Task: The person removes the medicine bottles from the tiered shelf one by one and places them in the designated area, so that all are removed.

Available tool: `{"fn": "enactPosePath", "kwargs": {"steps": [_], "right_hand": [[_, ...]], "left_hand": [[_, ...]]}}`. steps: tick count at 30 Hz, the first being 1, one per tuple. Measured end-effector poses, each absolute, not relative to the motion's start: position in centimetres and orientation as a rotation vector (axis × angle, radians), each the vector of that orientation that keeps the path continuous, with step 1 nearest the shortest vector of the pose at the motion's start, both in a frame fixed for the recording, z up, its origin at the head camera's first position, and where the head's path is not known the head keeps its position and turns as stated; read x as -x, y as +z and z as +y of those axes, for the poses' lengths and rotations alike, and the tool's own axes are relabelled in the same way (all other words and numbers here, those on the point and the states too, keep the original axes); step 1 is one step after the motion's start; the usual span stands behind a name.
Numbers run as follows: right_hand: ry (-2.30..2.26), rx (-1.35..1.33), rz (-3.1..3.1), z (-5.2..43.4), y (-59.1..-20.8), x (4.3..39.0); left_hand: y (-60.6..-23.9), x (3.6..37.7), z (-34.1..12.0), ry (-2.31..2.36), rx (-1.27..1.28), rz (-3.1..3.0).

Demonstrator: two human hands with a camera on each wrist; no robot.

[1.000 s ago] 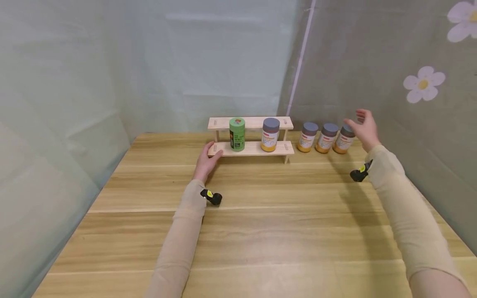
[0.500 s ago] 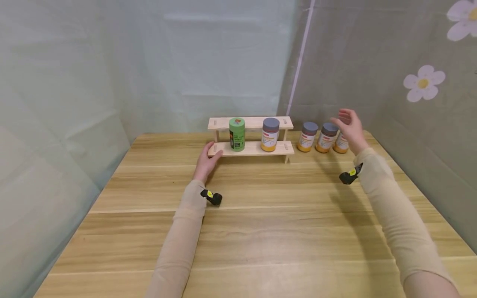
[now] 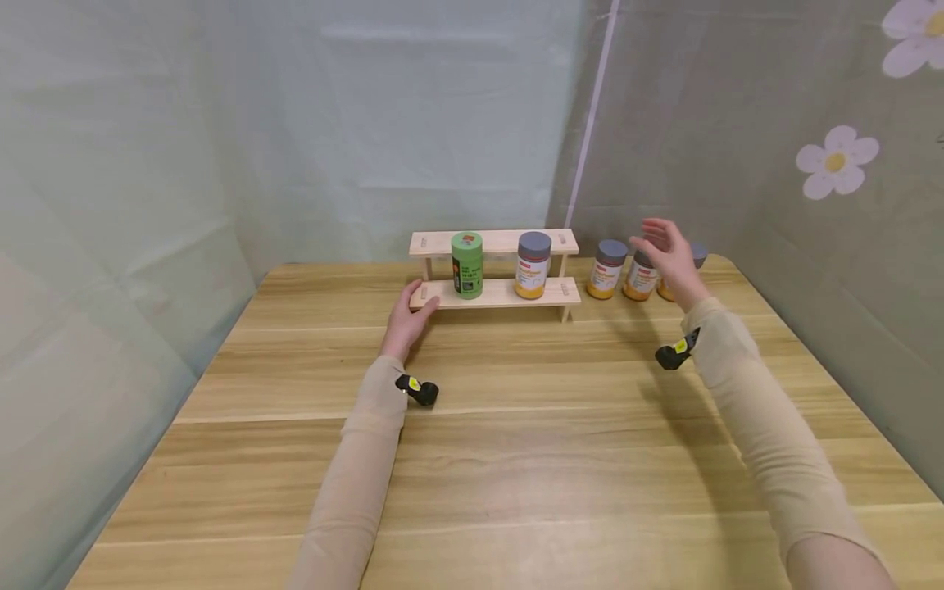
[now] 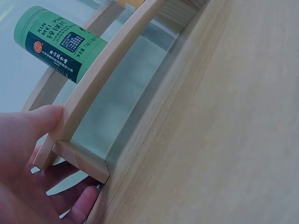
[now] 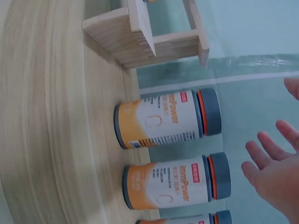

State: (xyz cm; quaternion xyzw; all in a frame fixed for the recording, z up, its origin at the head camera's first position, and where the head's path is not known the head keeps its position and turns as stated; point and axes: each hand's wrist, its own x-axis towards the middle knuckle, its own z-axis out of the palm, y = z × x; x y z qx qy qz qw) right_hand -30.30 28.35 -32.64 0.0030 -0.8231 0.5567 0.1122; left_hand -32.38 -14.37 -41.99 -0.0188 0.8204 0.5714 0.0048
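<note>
My left hand [image 3: 407, 322] grips the left end of a small two-step wooden rack [image 3: 501, 294], thumb over the lower shelf [image 4: 96, 91] and fingers beneath it in the left wrist view. A green canister [image 3: 467, 266] and a white-and-orange supplement jar [image 3: 533, 269] with a grey lid stand upright on that shelf. Above the row of jars right of the rack hovers my right hand [image 3: 671, 260], fingers spread and holding nothing. Three matching jars make up this row: a left one [image 5: 159, 119], a middle one [image 5: 170, 182] and a right one [image 3: 699, 254], partly hidden by the hand.
The wooden table [image 3: 516, 459] stretches toward me in front of the rack. Pale curtains [image 3: 442, 106] hang close behind and on the left, a grey flowered one [image 3: 737, 123] on the right. Black wrist cameras [image 3: 418, 390] sit on both sleeves.
My right hand has moved left, from over the right jar to over the middle one. The left hand keeps its grip on the rack, and the jars stay where they were.
</note>
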Motion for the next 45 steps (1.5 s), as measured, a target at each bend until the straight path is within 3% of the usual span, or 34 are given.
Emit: {"fn": "enactPosePath", "kwargs": {"steps": [26,37,45], "right_hand": [[2.103,-0.125,-2.097,24.2,-35.5,30.8],[2.026,-0.198,-2.131,22.5,-35.8,28.7],[1.962,-0.216,-2.172,22.4,-37.4,29.4]], "left_hand": [[-41.8,32.5,-14.6,1.797,0.05,2.557],[-42.2,32.5,-14.5,1.809,0.064,2.553],[-42.2,32.5,-14.4,1.81,0.07,2.543]]}}
